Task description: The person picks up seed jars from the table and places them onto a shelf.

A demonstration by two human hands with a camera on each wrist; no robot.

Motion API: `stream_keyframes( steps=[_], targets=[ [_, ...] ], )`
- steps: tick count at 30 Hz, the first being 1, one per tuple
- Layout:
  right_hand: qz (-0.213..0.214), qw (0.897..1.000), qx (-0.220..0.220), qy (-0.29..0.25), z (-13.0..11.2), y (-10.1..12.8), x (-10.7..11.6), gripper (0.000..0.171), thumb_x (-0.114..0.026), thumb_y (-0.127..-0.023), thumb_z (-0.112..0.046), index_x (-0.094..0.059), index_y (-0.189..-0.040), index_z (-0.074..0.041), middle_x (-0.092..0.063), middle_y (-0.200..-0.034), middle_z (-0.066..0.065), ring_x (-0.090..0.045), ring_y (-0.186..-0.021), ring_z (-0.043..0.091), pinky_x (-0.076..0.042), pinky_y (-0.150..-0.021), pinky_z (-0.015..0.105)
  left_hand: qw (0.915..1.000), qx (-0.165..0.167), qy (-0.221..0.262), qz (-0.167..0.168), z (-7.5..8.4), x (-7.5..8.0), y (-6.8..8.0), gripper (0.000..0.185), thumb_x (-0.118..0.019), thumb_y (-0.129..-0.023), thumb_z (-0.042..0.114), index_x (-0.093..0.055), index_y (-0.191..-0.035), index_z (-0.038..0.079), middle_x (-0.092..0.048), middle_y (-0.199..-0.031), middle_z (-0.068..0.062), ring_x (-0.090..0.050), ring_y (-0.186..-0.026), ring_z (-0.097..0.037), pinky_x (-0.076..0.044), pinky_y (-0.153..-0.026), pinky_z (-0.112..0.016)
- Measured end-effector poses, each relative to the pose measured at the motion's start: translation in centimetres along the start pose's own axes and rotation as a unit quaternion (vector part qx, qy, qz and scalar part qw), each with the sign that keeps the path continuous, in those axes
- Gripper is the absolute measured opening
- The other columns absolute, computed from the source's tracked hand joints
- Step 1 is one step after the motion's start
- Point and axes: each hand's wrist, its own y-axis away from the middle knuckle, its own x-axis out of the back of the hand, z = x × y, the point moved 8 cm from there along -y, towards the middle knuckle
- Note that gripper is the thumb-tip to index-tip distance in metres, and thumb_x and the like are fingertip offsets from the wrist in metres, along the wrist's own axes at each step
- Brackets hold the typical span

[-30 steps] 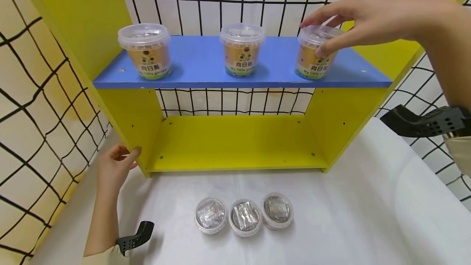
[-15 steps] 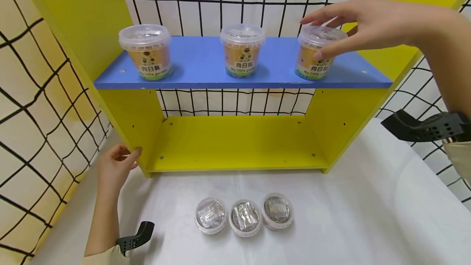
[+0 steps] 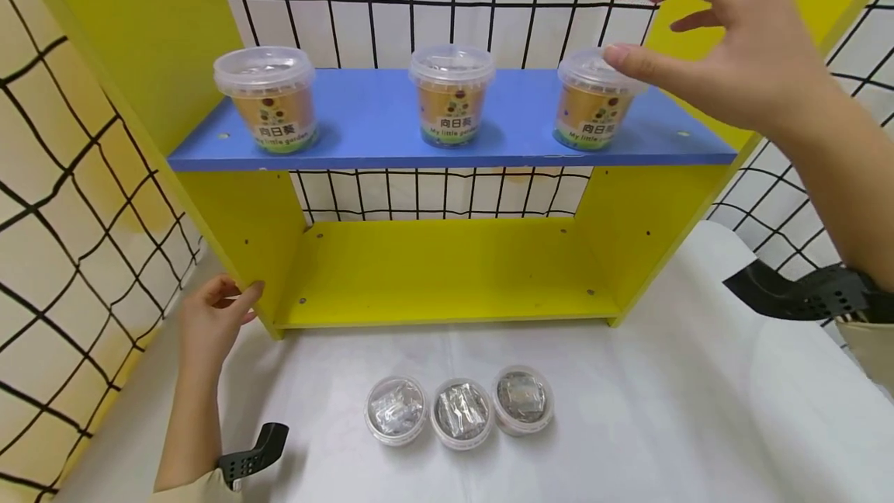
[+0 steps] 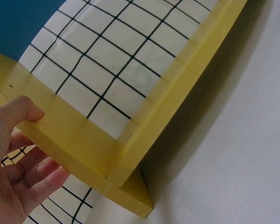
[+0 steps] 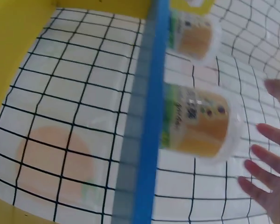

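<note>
Right hand (image 3: 726, 45) lifted off rightmost lidded cup (image 3: 594, 103), fingers now released; cup left on blue shelf (image 3: 377, 126); left hand (image 3: 213, 320) grasping yellow side panel (image 3: 237, 223).

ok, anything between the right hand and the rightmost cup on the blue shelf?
Nothing visible. The right hand hangs open just above and right of the rightmost cup, thumb near its lid, with only open air between them.
</note>
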Motion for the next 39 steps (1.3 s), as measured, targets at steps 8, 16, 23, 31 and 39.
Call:
stream_keyframes(
  steps=[8,16,23,31,39],
  targets=[
    [0.097,0.978,0.184,-0.012,9.0,-0.6,-3.9,0.072,-0.091,-0.047,-0.026,-0.064,-0.114,-0.03,-0.059,-0.119,-0.011,-0.049,-0.112,0.011,-0.048,-0.084,0.023,0.9999,0.009,-0.007,0.001,-0.1,0.3,0.1,0.034,-0.065,-0.085,0.03,-0.058,-0.101,0.001,-0.054,-0.074,0.02,-0.054,-0.067,0.003,-0.051,-0.059,-0.011],
    [0.136,0.959,0.234,-0.087,-8.6,7.5,-1.1,0.051,-0.061,-0.08,-0.05,-0.07,-0.093,-0.002,-0.063,-0.104,0.016,-0.049,-0.103,0.025,-0.035,-0.089,0.022,0.9998,0.017,-0.013,0.001,-0.1,0.6,0.1,0.036,-0.064,-0.085,0.033,-0.057,-0.103,0.002,-0.054,-0.077,0.019,-0.054,-0.07,0.002,-0.05,-0.06,-0.01],
    [0.087,0.967,0.215,-0.101,-9.9,9.3,-3.2,0.052,-0.054,-0.085,-0.052,-0.069,-0.091,-0.002,-0.061,-0.1,0.015,-0.053,-0.099,0.027,-0.037,-0.089,0.018,0.9998,0.018,-0.012,0.001,0.1,0.8,0.2,0.037,-0.064,-0.085,0.032,-0.058,-0.104,0.001,-0.053,-0.076,0.02,-0.054,-0.07,0.002,-0.05,-0.06,-0.01],
    [0.004,0.973,0.212,-0.097,-10.1,11.3,-7.1,0.027,-0.069,-0.079,-0.036,-0.069,-0.095,-0.014,-0.062,-0.101,0.004,-0.055,-0.097,0.02,-0.046,-0.081,0.018,0.9997,0.021,-0.013,-0.003,0.2,0.5,0.3,0.038,-0.064,-0.085,0.035,-0.058,-0.104,0.003,-0.054,-0.081,0.016,-0.055,-0.073,0.001,-0.051,-0.063,-0.011],
    [-0.081,0.962,0.249,-0.077,-11.6,13.3,-11.1,0.029,-0.065,-0.081,-0.042,-0.068,-0.095,-0.018,-0.06,-0.101,0.0,-0.057,-0.093,0.015,-0.053,-0.066,0.029,0.9998,0.019,-0.011,0.002,0.2,0.6,0.3,0.036,-0.065,-0.084,0.033,-0.058,-0.102,0.002,-0.055,-0.078,0.016,-0.056,-0.071,-0.001,-0.051,-0.061,-0.011]
  ],
)
